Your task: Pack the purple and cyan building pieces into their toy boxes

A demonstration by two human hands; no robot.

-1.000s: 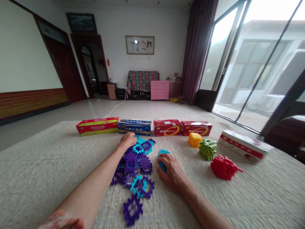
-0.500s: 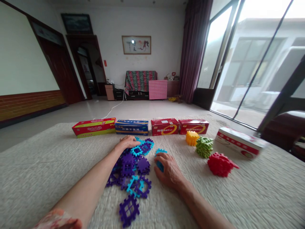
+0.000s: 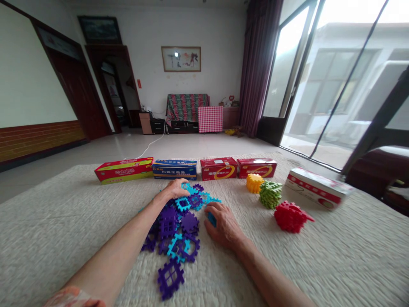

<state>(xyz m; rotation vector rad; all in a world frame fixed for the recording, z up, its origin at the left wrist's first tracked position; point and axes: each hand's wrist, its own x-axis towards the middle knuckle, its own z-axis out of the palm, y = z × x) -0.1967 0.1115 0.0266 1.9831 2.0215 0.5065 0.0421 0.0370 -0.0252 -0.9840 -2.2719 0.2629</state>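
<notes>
My left hand (image 3: 177,189) is at the far end of a loose pile of purple pieces (image 3: 168,221) and light blue pieces (image 3: 183,204), its fingers closed on a light blue piece (image 3: 188,188). To the right of the pile, my right hand (image 3: 221,222) curls round blue pieces (image 3: 211,218), mostly hidden under the fingers. One purple piece (image 3: 171,279) lies nearest me. Farther right stand a yellow stack (image 3: 254,183), a green stack (image 3: 270,195) and a red stack (image 3: 291,217) of similar notched pieces.
Along the back of the cloth-covered surface (image 3: 105,213) stand a red-yellow box (image 3: 124,170), a blue box (image 3: 174,169) and two red boxes (image 3: 219,169). A white-red box (image 3: 316,188) lies at the right.
My left hand has shifted slightly right, with its thumb side lifted at the light blue piece. Light blue pieces now show between the pile and my right hand.
</notes>
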